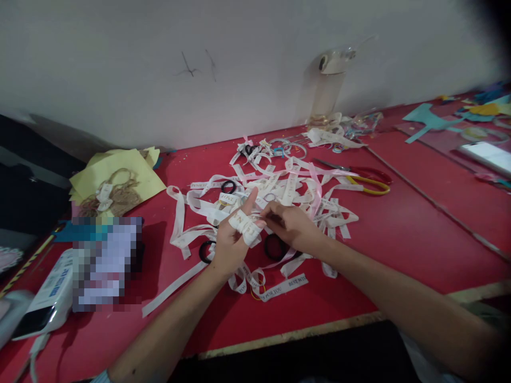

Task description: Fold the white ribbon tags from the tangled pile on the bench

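A white printed ribbon folded into a bow (246,226) sits at the fingers of my left hand (230,242), whose one finger points upward. Beside the bow, my right hand (293,226) has its fingertips pinched together; whatever thin thing lies between them is too small to name. Below and around both hands spreads a tangled heap of white lettered ribbons (290,189) with a pink ribbon (316,186) among them. Black rings lie in the heap: one (275,247) under my right hand, one (206,251) left of my left hand.
Scissors with red and yellow handles (371,183) lie right of the heap. A transparent bottle (327,96) stands by the wall. To the left are yellow paper sheets (149,181), twine with a bow (120,194) and a white power bank (50,298). A phone (489,158) lies far right.
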Tool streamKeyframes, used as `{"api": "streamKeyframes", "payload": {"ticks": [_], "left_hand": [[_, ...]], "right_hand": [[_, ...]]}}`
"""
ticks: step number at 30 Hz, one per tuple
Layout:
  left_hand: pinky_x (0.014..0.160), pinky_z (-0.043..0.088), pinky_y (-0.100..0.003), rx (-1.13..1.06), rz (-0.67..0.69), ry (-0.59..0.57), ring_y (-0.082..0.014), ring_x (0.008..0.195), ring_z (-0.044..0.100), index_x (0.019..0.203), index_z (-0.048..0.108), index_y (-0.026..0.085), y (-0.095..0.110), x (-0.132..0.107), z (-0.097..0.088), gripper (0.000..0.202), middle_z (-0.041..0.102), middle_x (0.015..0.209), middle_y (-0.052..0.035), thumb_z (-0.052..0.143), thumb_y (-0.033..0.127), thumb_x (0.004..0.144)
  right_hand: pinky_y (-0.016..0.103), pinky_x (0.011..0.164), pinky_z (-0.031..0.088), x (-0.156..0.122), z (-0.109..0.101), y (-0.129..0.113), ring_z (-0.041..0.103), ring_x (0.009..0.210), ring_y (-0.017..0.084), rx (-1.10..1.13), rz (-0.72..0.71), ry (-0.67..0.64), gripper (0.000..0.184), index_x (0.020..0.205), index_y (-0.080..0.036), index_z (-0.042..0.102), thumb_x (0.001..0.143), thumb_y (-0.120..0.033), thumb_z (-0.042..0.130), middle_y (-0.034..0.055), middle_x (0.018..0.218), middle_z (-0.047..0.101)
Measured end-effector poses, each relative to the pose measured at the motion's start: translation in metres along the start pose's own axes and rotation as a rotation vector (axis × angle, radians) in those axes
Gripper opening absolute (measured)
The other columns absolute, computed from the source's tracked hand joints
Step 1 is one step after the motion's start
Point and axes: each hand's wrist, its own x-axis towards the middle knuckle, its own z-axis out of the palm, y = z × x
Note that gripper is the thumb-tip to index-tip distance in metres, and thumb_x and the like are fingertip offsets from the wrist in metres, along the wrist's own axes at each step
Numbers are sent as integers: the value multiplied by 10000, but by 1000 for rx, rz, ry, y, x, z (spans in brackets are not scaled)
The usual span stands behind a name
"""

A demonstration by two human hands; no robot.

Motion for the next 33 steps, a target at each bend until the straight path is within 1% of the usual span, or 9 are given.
{"api": "streamKeyframes", "payload": {"ticks": [4, 9, 12, 15, 18, 21, 24, 28, 33], "left_hand": [[861, 463, -320, 29, -23, -7, -187, 856, 617, 1160, 654, 173, 4, 3, 2, 373, 713, 868, -43, 595, 316, 821], [903, 449, -324, 78, 40, -155, -182, 914, 614, 1249, 589, 185, 12, 4, 1, 444, 709, 957, -54, 613, 275, 815], [910, 458, -330, 79, 107, -196, -187, 943, 625, 1235, 601, 201, 12, 4, 1, 429, 705, 1027, -69, 622, 271, 813], [953, 448, -359, 71, 150, -208, -210, 1027, 619, 1222, 614, 214, 11, 5, 1, 407, 699, 1081, -86, 617, 274, 819], [956, 452, -357, 69, 150, -230, -213, 1061, 616, 1225, 610, 231, 12, 6, 1, 399, 675, 1153, -85, 606, 259, 828], [954, 452, -331, 62, 146, -243, -210, 1091, 609, 1210, 621, 233, 13, 6, 1, 381, 651, 1205, -81, 601, 224, 829], [955, 442, -305, 68, 148, -242, -202, 1101, 606, 1198, 629, 225, 15, 5, 0, 375, 651, 1208, -75, 597, 187, 826], [904, 462, -292, 98, 130, -228, -188, 1005, 642, 1184, 637, 224, 16, 5, 0, 365, 690, 1129, -61, 596, 195, 823], [887, 468, -298, 160, 70, -208, -189, 909, 652, 1100, 681, 208, 15, 5, 1, 299, 731, 959, -45, 595, 238, 815]], "right_hand": [[229, 611, 384, 0, 0, 0, 606, 669, 145, -16, -9, -33, 107, 944, -209, 561, 895, -278, 496, 11, 780, 674], [260, 656, 412, -1, 0, 1, 608, 717, 172, -61, -92, -54, 176, 999, -183, 581, 894, -275, 474, 57, 842, 670], [288, 645, 424, -1, 2, 3, 593, 688, 187, -88, -126, -22, 183, 916, -167, 604, 882, -296, 480, 71, 794, 656], [324, 730, 458, -1, 3, 4, 612, 816, 210, 57, -197, 59, 139, 873, -174, 611, 854, -271, 513, 91, 893, 665], [369, 899, 437, -1, 0, 1, 573, 1034, 225, 312, -315, 77, 201, 1000, -193, 608, 814, -198, 532, 94, 1091, 636], [364, 913, 432, -1, -4, -1, 574, 1020, 209, 479, -249, 17, 283, 1042, -201, 608, 788, -135, 502, 71, 1091, 629], [341, 882, 436, -2, -6, 0, 581, 964, 190, 593, -178, -33, 270, 1025, -195, 624, 822, -136, 456, 54, 1037, 633], [304, 853, 442, -2, -5, 2, 583, 926, 170, 687, -111, -33, 193, 976, -198, 644, 892, -260, 482, 40, 984, 636], [250, 723, 471, -4, -2, 1, 588, 796, 144, 763, 63, -55, 229, 895, -204, 644, 879, -409, 543, 9, 827, 624]]}}
